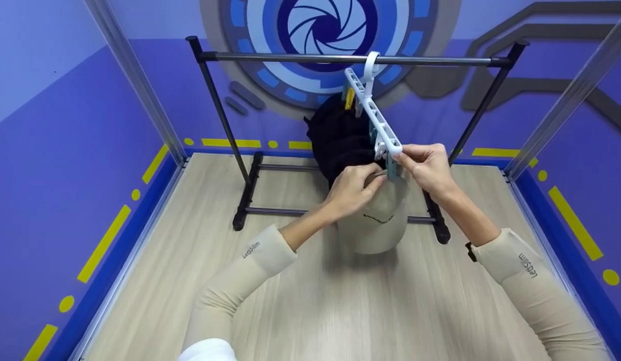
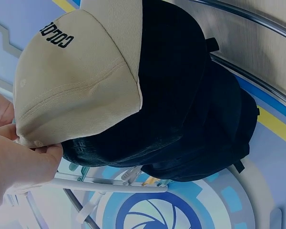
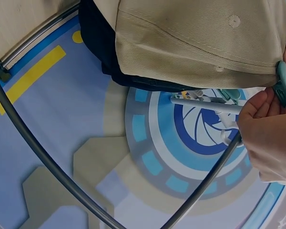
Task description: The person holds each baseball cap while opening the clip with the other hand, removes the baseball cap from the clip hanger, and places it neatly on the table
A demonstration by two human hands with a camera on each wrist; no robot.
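Observation:
A beige baseball cap [image 1: 373, 233] with dark lettering hangs by its edge below the near end of a white clip hanger [image 1: 374, 114]. My left hand [image 1: 351, 190] pinches the cap's edge between thumb and fingers. At the hanger's near end, my right hand [image 1: 430, 171] pinches a teal clothespin [image 3: 283, 82], whose jaws meet the cap's edge. Black caps [image 2: 169, 90] hang behind the beige one, overlapping so that their number is hard to tell. Farther along the hanger are more clips, one of them a yellow clip [image 1: 349, 99].
The hanger's hook [image 1: 371, 65] sits over the top bar [image 1: 290, 58] of a black clothes rack, whose feet [image 1: 238, 220] stand on a wood-look surface [image 1: 290, 311]. Blue-purple panels [image 1: 64, 165] with yellow marks enclose the sides and back.

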